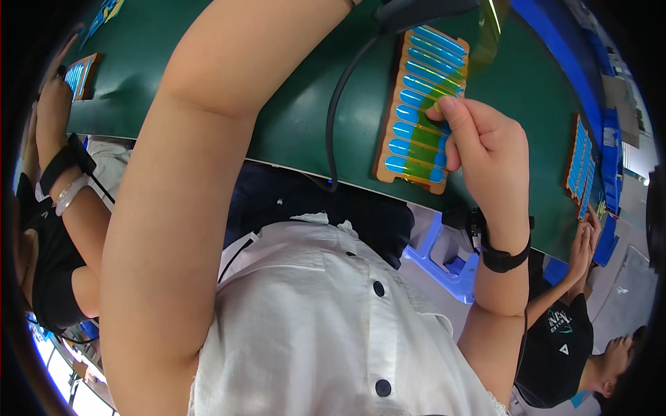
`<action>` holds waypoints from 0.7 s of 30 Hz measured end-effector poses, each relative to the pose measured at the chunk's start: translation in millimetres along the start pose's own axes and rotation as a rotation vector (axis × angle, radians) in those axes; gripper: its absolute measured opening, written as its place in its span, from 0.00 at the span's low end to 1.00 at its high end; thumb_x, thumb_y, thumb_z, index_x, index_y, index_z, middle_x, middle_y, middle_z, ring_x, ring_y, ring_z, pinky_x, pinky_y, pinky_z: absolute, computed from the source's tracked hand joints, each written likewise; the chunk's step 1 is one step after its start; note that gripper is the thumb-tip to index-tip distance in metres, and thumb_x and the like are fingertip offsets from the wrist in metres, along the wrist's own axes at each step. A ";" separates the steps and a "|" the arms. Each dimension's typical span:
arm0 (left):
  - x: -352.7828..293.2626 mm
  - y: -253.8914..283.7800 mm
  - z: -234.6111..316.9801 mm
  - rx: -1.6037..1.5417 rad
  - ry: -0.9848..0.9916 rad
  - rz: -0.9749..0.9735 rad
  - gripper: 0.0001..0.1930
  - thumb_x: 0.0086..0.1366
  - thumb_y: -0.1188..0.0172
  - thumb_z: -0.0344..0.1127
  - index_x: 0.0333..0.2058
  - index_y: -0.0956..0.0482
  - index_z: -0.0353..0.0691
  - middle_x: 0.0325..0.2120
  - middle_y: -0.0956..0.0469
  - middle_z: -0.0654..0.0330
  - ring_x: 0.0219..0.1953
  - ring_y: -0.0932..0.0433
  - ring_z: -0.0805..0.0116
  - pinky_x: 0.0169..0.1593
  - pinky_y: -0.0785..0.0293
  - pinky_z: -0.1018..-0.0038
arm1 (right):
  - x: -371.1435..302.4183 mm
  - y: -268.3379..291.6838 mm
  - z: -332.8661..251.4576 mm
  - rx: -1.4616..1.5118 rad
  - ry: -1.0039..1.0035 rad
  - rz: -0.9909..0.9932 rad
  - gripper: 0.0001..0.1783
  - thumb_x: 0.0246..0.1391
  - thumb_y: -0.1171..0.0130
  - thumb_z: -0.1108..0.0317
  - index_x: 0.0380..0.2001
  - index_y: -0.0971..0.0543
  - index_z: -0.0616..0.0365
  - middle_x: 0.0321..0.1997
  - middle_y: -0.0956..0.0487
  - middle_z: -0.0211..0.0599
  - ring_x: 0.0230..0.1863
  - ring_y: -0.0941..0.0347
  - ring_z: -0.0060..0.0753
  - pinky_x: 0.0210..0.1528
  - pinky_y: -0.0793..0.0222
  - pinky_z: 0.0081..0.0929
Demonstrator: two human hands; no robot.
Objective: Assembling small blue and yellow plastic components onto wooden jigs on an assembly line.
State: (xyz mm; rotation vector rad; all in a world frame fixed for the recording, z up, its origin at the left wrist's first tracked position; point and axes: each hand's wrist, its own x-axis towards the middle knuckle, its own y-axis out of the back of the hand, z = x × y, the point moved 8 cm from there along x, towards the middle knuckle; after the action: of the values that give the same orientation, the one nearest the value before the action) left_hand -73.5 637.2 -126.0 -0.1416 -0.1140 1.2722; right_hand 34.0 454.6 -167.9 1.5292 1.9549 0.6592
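Observation:
On the green table lies an orange-brown slotted tray (436,187) filled with a row of blue rounded strips (403,130). A band of clear yellow tape (419,154) runs across the strips, and a loose stretch of it rises past the tray's far right corner. Thumb and finger of my right hand (485,139) pinch the tape over the tray's right side; the other fingers curl under. My left arm (187,173) reaches up and out of the top edge, so my left hand is hidden from view. A black device (427,12) hangs beside that wrist.
A black cable (330,111) loops down left of the tray to the table edge. At the left a co-worker's hand (55,104) touches a similar tray (84,75). Another tray (578,166) lies at the right near a second co-worker's hands (583,246). A purple plastic stool (444,267) stands below the table.

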 end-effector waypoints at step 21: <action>5.1 31.7 -45.5 -0.046 0.318 0.045 0.07 0.59 0.42 0.41 0.27 0.25 0.46 0.24 0.25 0.70 0.31 0.30 0.71 0.48 0.36 0.61 | 89.6 9.4 -3.0 -0.088 0.080 0.116 0.17 0.63 0.46 0.59 0.32 0.15 0.61 0.13 0.28 0.32 0.17 0.31 0.21 0.24 0.36 0.23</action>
State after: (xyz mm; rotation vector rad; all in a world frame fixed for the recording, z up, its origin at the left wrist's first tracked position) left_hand -94.4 649.3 -176.2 -0.3856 0.1337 1.2768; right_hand 21.6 543.9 -171.1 1.5931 1.8795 0.8564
